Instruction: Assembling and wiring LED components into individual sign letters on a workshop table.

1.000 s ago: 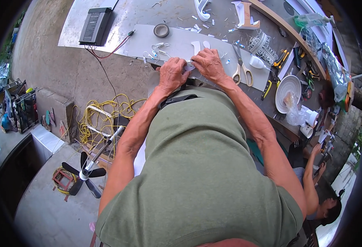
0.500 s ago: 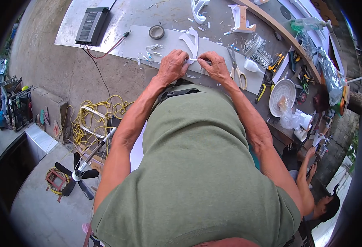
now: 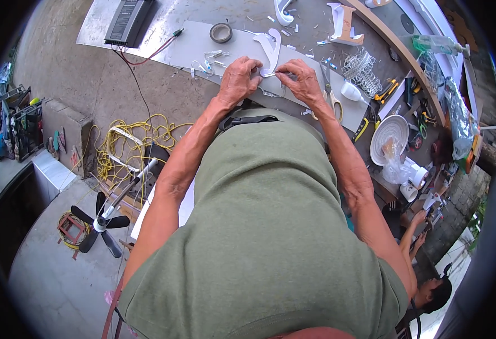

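Observation:
At the near edge of the workbench, both my hands meet at the lower end of a white curved letter-shaped piece (image 3: 269, 50). My left hand (image 3: 239, 82) is closed, its fingertips at that lower end; what it pinches is mostly hidden. My right hand (image 3: 301, 82) pinches a small thin white piece (image 3: 269, 74) beside the letter. A thin pale wire (image 3: 267, 93) loops just below the fingers. Small white LED modules on wires (image 3: 214, 55) lie left of the letter, near a roll of dark tape (image 3: 221, 33).
Scissors (image 3: 336, 106), a white bottle with a thin nozzle (image 3: 350, 90), a heap of white wired modules (image 3: 362, 70) and a white basket (image 3: 389, 139) sit to the right. A black power supply (image 3: 128, 22) is far left. Yellow cord (image 3: 112, 150) lies on the floor; another person (image 3: 437, 291) works at lower right.
The view has shifted slightly, so the bench things sit a little further right and higher. My hands stay at the letter's lower end, with the fingertips slightly repositioned.

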A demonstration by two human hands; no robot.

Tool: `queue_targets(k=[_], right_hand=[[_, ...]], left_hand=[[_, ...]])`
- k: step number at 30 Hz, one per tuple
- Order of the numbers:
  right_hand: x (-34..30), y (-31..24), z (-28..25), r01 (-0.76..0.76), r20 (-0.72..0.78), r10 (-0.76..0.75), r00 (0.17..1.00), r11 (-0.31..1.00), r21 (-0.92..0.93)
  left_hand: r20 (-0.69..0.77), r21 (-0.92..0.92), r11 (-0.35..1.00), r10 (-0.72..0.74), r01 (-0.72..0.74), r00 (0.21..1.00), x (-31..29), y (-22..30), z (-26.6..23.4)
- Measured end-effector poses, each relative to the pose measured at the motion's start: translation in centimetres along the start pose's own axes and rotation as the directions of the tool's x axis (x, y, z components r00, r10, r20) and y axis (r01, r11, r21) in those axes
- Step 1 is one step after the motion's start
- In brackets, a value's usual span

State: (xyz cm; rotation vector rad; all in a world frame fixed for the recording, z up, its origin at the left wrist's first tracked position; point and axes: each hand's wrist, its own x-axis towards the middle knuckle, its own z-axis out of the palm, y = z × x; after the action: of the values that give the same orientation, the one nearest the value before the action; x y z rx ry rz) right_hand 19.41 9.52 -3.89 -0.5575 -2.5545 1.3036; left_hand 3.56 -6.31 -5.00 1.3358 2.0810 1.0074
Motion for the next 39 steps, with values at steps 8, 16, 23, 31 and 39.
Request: queue_targets(k=[8,16,23,31,39], right_hand=[[1.0,0.6,0.7,0.082,-0.008,-0.082,0.997,0.996,-0.044],[0.8,1.1,1.5,0.141,-0.053,-0.148,0.988,0.983,-0.115],[0.9,1.5,1.7,0.149,-0.060,-0.156,0.986,0.983,-0.108],[0.7,1.5,2.0,0.146,-0.066,-0.159,0.985,0.976,-0.163],[0.8,1.7,1.8,0.147,-0.058,-0.154,0.986,0.983,-0.106]], left_hand=[[-0.097,-0.139,0.976,-0.180,0.165,0.979,-0.9,0.6,0.8],[-0.145,-0.083,0.990,-0.128,0.116,0.981,-0.8,0.7,1.0],[-0.142,-0.038,0.996,-0.086,0.082,0.986,-0.8,0.5,0.9],[-0.149,-0.085,0.991,-0.118,0.106,0.982,-0.6,0.5,1.0],[-0.156,-0.076,0.992,-0.108,0.097,0.982,-0.8,0.3,0.9]])
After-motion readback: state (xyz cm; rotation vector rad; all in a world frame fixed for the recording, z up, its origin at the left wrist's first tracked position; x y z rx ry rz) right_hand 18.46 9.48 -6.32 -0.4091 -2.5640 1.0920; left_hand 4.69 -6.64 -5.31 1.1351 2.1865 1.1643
